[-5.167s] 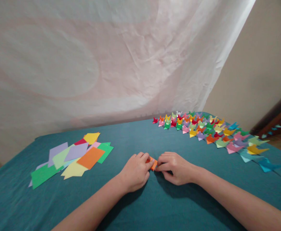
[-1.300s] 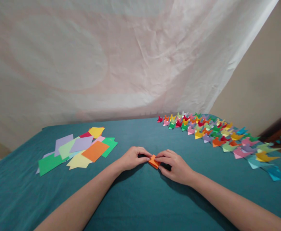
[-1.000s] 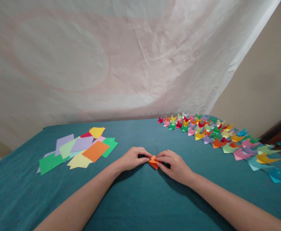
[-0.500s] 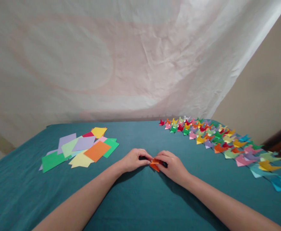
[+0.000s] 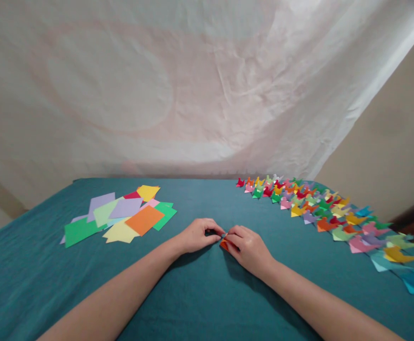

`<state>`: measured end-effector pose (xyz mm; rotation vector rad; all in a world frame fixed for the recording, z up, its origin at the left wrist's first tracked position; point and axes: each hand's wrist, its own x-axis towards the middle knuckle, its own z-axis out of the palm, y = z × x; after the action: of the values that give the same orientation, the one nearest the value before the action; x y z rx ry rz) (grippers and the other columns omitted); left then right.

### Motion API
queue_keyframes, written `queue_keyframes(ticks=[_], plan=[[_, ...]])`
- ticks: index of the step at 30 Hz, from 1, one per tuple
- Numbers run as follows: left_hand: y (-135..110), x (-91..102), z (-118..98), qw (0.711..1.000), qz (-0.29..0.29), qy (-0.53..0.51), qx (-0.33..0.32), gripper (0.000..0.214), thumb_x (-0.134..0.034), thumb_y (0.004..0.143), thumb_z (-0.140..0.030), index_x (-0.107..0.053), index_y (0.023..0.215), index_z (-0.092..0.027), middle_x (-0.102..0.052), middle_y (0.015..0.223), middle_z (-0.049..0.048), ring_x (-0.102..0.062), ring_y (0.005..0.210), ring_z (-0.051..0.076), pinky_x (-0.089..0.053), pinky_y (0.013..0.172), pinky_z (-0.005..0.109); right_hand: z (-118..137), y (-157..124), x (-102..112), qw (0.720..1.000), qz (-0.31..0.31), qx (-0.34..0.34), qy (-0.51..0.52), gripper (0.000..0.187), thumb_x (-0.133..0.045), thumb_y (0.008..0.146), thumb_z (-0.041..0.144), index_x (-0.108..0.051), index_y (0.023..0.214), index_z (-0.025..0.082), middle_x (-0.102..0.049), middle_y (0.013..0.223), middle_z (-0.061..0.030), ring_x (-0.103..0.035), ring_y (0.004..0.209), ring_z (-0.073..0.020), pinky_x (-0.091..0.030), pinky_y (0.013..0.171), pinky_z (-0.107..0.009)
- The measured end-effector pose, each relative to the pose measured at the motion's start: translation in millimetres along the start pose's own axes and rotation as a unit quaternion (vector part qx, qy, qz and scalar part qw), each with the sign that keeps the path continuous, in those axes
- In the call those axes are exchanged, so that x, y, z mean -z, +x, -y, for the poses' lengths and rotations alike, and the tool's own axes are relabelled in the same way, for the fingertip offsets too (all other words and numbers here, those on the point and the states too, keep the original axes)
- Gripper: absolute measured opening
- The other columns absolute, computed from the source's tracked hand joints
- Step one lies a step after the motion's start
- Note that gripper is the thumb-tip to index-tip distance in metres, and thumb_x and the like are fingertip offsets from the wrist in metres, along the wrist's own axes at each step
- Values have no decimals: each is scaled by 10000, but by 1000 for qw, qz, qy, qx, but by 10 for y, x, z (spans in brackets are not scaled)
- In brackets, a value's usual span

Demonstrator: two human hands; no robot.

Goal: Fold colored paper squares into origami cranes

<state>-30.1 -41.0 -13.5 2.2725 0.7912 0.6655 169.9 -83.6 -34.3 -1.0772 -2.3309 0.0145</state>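
Observation:
Both of my hands meet at the middle of the teal tablecloth point(image 5: 199, 293). My left hand point(image 5: 198, 235) pinches one end of a small folded orange paper point(image 5: 224, 244) with fingers curled. Pressing down on the paper's other side, my right hand point(image 5: 246, 246) has its fingers closed over it and hides most of it. Only a small orange corner shows between the fingertips.
A loose pile of flat coloured paper sheets point(image 5: 121, 217) lies at the left. Rows of several small folded paper figures point(image 5: 320, 208) run along the right side toward the table's edge. A creased white sheet point(image 5: 178, 85) hangs behind the table.
My right hand has closed further over the orange paper, so less of it shows. The view has tilted up slightly; both hands stay at the same spot.

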Motion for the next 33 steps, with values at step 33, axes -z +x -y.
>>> queue_keyframes(ticks=[33], plan=[[69, -24, -5, 999, 34, 1, -15, 287, -594, 824, -403, -690, 1009, -206, -650, 879, 43, -583, 845, 155, -424, 790, 245, -9, -35, 13, 996, -47, -39, 72, 143, -467, 869, 153, -605, 871, 191, -581, 855, -57, -573, 751, -153, -489, 685, -260]])
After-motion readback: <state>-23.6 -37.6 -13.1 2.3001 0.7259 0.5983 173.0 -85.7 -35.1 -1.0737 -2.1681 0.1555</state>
